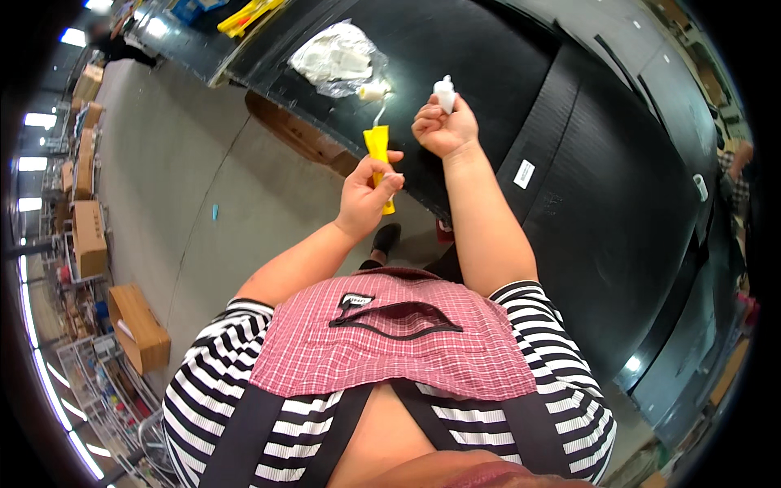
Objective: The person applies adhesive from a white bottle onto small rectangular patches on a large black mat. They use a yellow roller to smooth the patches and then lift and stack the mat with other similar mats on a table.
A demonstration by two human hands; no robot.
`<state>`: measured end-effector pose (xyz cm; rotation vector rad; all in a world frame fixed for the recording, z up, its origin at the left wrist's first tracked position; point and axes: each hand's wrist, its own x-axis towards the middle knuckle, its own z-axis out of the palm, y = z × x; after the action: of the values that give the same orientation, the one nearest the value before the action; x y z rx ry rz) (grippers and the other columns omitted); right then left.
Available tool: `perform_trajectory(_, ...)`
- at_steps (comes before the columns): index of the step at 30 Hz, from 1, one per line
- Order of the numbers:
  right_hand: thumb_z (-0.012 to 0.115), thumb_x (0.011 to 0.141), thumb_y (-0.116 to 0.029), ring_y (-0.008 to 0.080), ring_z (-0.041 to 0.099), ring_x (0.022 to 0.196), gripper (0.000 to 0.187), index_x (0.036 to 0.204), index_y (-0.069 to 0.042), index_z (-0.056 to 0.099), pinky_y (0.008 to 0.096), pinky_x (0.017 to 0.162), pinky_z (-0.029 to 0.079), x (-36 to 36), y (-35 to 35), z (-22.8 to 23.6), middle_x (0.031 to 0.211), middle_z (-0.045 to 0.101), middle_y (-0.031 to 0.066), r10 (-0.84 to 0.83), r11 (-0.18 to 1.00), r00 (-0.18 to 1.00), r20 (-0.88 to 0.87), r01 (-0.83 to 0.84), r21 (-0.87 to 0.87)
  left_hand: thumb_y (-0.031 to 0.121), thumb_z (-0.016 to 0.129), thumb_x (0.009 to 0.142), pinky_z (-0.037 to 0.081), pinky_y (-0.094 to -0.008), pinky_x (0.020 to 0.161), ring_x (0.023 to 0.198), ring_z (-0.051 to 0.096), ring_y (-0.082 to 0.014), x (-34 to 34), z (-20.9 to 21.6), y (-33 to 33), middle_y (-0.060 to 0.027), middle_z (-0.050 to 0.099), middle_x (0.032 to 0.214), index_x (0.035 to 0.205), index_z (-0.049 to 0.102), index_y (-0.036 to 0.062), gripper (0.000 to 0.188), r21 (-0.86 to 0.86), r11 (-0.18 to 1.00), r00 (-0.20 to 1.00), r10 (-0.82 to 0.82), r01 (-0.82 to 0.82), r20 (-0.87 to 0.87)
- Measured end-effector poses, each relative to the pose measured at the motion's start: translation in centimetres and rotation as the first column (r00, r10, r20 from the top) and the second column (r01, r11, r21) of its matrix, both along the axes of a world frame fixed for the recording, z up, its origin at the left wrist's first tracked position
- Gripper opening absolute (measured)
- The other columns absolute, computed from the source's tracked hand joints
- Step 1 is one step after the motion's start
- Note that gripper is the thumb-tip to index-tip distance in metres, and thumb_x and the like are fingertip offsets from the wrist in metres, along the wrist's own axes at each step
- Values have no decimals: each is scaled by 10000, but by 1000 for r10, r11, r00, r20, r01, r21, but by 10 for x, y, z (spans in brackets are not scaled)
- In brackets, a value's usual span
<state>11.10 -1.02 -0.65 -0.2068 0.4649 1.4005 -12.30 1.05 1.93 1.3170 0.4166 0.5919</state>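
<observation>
Two bare hands were occupied over the black work surface [488, 49]. Left hand [366, 195] was closed around the yellow handle of a small roller [377, 143], at the near edge; its pale roller head [372, 93] pointed away from the person, just beside a clear plastic bag [335, 58] with white contents. Whether the head touched bag or surface, couldn't tell. Right hand [447, 130] was curled snugly around a small white bottle [445, 94], narrow tip away from the person. White label [524, 174] lay right of the right forearm; brown box [140, 327] stood far left.
</observation>
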Motion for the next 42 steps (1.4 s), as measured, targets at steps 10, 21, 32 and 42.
perform_trajectory(10,688,944,-167,87,599,872,262,1161,-24,657,229,707,431,-64,-127,91,932,632,9,224,974,99,970,-41,-221,143,824,879,494,-264,825,883,586,-99,15,32,-29,-36,607,1159,942,668,66,185,-374,927,999,-27,39,38)
perform_trajectory(21,772,868,-111,92,636,783,182,991,-14,679,248,746,512,-96,-193,74,864,695,22,278,929,121,953,221,-298,276,710,982,507,-286,831,938,598,-128,40,28,-92,-17,628,1051,1082,675,71,231,-558,819,991,-101,134,90)
perform_trajectory(32,596,995,-114,108,651,743,184,1080,-2,714,233,651,498,-69,-260,91,865,709,65,141,935,571,808,191,-298,-73,687,881,448,-276,978,1089,542,-167,50,23,-134,-41,500,1190,964,727,130,224,127,965,971,-236,229,42)
perform_trajectory(42,721,894,-56,89,626,675,48,903,-21,690,231,639,512,-32,-298,89,791,684,34,376,887,260,889,178,-427,-105,701,837,526,-294,894,1042,585,-201,57,29,-148,-65,500,1150,961,754,115,258,400,848,934,-349,348,-73)
